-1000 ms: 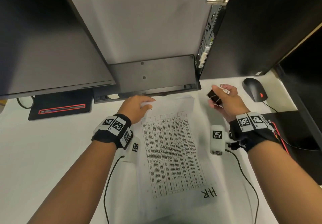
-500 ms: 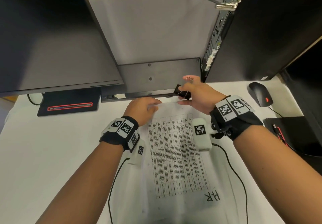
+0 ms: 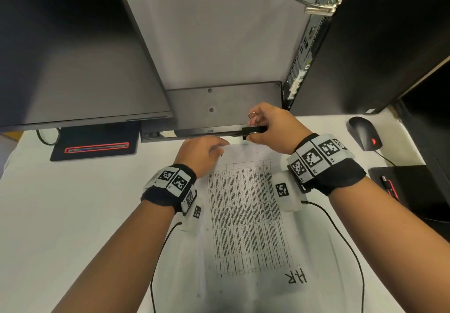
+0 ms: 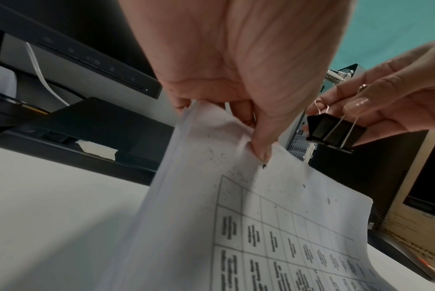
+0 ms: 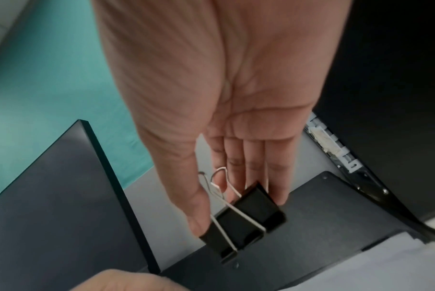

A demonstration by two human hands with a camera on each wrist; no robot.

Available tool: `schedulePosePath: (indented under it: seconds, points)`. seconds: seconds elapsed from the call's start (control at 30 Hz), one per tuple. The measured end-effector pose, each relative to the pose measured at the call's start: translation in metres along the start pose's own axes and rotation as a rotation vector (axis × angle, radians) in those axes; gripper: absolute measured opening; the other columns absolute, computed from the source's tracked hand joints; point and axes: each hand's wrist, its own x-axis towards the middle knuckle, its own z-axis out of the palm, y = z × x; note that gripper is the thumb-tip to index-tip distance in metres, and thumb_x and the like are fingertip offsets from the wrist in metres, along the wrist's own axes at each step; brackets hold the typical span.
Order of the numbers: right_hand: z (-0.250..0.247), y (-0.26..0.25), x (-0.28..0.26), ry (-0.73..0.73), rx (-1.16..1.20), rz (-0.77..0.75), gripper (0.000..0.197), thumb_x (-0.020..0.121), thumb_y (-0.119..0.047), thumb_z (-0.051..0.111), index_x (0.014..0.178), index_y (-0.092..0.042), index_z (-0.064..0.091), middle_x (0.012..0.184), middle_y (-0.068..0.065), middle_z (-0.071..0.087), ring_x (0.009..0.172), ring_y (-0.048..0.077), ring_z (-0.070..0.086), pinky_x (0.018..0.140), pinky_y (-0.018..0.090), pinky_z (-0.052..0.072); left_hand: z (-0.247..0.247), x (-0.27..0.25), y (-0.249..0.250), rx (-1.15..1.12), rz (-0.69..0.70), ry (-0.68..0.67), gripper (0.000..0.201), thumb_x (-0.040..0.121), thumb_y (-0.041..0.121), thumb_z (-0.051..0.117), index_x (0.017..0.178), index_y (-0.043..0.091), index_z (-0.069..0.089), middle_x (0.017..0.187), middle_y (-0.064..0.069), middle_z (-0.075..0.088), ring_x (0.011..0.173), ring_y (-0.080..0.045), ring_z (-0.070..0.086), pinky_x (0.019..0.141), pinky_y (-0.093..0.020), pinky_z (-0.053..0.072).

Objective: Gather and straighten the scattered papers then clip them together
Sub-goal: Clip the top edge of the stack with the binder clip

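A stack of white papers (image 3: pixel 246 215) printed with a table lies on the white table, its far edge lifted. My left hand (image 3: pixel 202 153) pinches the papers' far left corner (image 4: pixel 226 137) between thumb and fingers. My right hand (image 3: pixel 270 127) holds a black binder clip (image 3: pixel 253 131) with silver wire handles just beyond the papers' far edge. In the right wrist view the thumb and fingers grip the clip (image 5: pixel 246 220) by its body and handles. The clip (image 4: pixel 333 130) hangs to the right of my left thumb, apart from the paper.
A monitor (image 3: pixel 73 51) stands at the back left, its flat base (image 3: pixel 224 110) right behind the papers. A black computer tower (image 3: pixel 365 44) rises at the back right. A mouse (image 3: pixel 364 132) and a dark pad (image 3: pixel 409 190) lie to the right.
My right hand carried the binder clip from the right side leftward to the papers' far edge. My left hand kept its hold on the papers' corner.
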Motion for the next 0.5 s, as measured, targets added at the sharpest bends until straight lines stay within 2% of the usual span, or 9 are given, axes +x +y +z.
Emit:
schedulePosePath:
  seconds: [0.07,0.17,0.23,0.33,0.5]
  points:
    - [-0.0005,0.0002,-0.0002,-0.001,-0.058,-0.041,0.048,0.076,-0.023,0.075,0.119,-0.020,0.054,0.115,-0.004,0.060,0.103,0.013,0.056,0.084,0.024,0.043,-0.0013,-0.0011,0.0033,0.010,0.029,0.021,0.027,0.094,0.025,0.047,0.114,0.028,0.065,0.115,0.005,0.068,0.105,-0.018,0.061,0.100,-0.039,0.042]
    - [-0.0020,-0.0031,-0.0018,0.031,-0.103,-0.103,0.042,0.074,-0.027,0.077,0.111,-0.022,0.058,0.102,-0.008,0.059,0.092,0.011,0.056,0.076,0.022,0.042,-0.0028,-0.0022,0.0078,0.037,0.060,0.045,0.027,0.095,0.023,0.046,0.114,0.028,0.064,0.116,0.005,0.067,0.107,-0.018,0.060,0.104,-0.039,0.031]
    - [-0.0018,-0.0047,-0.0035,0.035,-0.099,-0.131,0.038,0.073,-0.028,0.078,0.106,-0.021,0.060,0.098,-0.007,0.062,0.089,0.012,0.059,0.077,0.024,0.048,-0.0039,-0.0028,0.0093,0.032,0.067,0.049,0.028,0.095,0.022,0.046,0.115,0.028,0.065,0.117,0.004,0.067,0.108,-0.019,0.059,0.103,-0.039,0.030]
    - [0.0015,-0.0039,-0.0058,0.027,-0.112,-0.155,0.037,0.071,-0.032,0.079,0.102,-0.020,0.061,0.097,-0.004,0.068,0.091,0.013,0.064,0.084,0.032,0.055,-0.0047,-0.0046,0.0094,0.044,0.077,0.055,0.027,0.094,0.023,0.048,0.115,0.027,0.064,0.118,0.004,0.067,0.107,-0.018,0.060,0.101,-0.039,0.032]
    - [0.0037,-0.0009,-0.0080,0.067,-0.192,-0.185,0.038,0.071,-0.043,0.076,0.098,-0.022,0.060,0.095,-0.005,0.071,0.087,0.013,0.066,0.079,0.037,0.057,-0.0055,-0.0062,0.0089,0.045,0.082,0.074,0.026,0.094,0.023,0.048,0.114,0.026,0.065,0.116,0.005,0.067,0.105,-0.018,0.061,0.101,-0.039,0.033]
